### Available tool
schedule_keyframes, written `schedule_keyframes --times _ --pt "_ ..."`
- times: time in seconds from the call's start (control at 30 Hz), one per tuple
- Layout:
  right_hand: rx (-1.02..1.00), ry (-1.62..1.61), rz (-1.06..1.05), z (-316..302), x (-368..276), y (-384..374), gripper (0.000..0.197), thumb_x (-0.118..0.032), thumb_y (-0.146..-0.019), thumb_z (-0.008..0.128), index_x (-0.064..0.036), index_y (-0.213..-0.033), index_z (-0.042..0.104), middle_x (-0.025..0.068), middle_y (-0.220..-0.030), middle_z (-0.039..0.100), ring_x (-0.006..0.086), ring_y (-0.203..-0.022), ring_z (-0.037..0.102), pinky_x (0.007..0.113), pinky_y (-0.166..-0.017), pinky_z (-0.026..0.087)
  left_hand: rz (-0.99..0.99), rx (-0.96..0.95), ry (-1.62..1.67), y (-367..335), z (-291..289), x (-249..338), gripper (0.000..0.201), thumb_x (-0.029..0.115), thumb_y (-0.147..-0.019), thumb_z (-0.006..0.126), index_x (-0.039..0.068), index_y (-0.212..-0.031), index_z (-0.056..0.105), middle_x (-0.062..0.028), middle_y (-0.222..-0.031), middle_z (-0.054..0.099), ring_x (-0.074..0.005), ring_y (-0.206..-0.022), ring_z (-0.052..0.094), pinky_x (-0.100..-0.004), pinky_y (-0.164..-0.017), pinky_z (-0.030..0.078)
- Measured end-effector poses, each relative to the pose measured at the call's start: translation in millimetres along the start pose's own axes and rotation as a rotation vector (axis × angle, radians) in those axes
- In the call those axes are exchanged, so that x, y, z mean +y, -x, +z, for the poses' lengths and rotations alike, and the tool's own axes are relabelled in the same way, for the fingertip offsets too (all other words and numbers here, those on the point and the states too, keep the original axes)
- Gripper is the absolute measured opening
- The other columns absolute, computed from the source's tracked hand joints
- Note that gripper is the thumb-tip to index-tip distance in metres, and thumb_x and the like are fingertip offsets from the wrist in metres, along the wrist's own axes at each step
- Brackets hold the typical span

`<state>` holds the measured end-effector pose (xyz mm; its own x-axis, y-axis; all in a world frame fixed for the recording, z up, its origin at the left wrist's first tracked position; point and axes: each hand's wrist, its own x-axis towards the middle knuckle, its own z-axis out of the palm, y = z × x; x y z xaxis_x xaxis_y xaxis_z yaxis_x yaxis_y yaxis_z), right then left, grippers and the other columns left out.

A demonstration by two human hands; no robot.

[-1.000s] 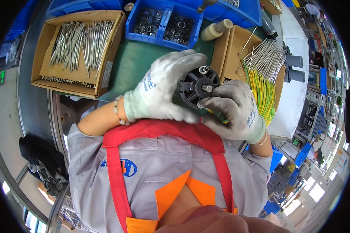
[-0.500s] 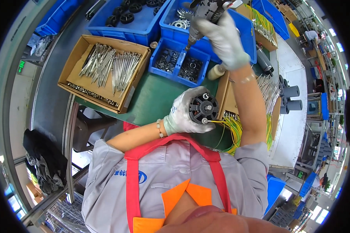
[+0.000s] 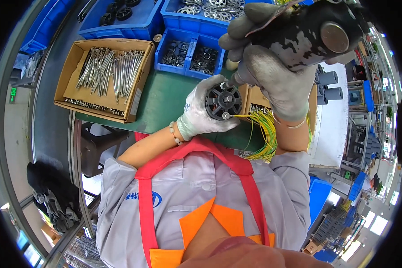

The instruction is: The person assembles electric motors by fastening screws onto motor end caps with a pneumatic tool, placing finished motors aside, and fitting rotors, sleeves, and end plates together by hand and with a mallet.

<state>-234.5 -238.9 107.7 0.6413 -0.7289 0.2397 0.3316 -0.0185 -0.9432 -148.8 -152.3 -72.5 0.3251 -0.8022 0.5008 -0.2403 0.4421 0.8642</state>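
Note:
My left hand (image 3: pixel 196 109), in a white glove, is wrapped round a small round motor (image 3: pixel 219 103) with a black spoked end and a shaft in its centre. One yellow-green wire (image 3: pixel 243 116) is fixed by its ring end at the motor's near screw. In my gloved right hand (image 3: pixel 281 85) is a dark, scuffed power screwdriver (image 3: pixel 299 42). Its tip meets the screw at the far edge of the motor's end; whether the bit is seated cannot be made out.
Long metal screws lie in a cardboard box (image 3: pixel 94 112) at the left. Small dark rings fill a two-part blue bin (image 3: pixel 169 69), behind which a larger blue bin (image 3: pixel 183 21) holds metal discs. Yellow-green wires (image 3: pixel 270 140) hang near my right forearm. Grey cylinders (image 3: pixel 329 78) stand farther right.
My right hand has brought the power screwdriver down and nearer, from above the small blue bin to the motor. My left hand still grips the motor. The view has shifted slightly.

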Motion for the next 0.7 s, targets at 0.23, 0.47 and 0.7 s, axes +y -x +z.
schedule_keyframes --times 0.23,0.47,0.7 --pt "0.053 -0.421 0.211 -7 2 1 0.052 0.013 -0.075 0.068 0.0006 -0.123 0.053 0.0125 -0.103 0.065 0.0235 -0.095 0.067 0.036 -0.083 0.057 -0.023 -0.007 -0.003 3 2 4 0.097 0.032 -0.052 0.095 0.0 -0.131 0.049 -0.0152 -0.115 0.065 -0.0278 -0.103 0.067 -0.0381 -0.091 0.054" --pt "0.105 0.1 -0.029 13 -12 10 0.054 0.011 -0.078 0.067 0.0028 -0.129 0.051 0.0142 -0.108 0.066 0.0243 -0.095 0.068 0.037 -0.083 0.058 -0.007 0.006 -0.024 2 0 1 0.096 0.033 -0.053 0.095 0.001 -0.131 0.049 -0.0148 -0.115 0.065 -0.0273 -0.103 0.067 -0.0375 -0.091 0.054" --pt "-0.223 0.39 -0.328 -17 11 2 0.042 0.003 -0.086 0.061 0.0015 -0.127 0.052 0.015 -0.105 0.066 0.0235 -0.088 0.068 0.033 -0.069 0.058 -0.043 -0.014 -0.044 2 -2 5 0.096 0.033 -0.053 0.095 0.001 -0.131 0.049 -0.0145 -0.114 0.065 -0.0272 -0.102 0.067 -0.0376 -0.091 0.054"
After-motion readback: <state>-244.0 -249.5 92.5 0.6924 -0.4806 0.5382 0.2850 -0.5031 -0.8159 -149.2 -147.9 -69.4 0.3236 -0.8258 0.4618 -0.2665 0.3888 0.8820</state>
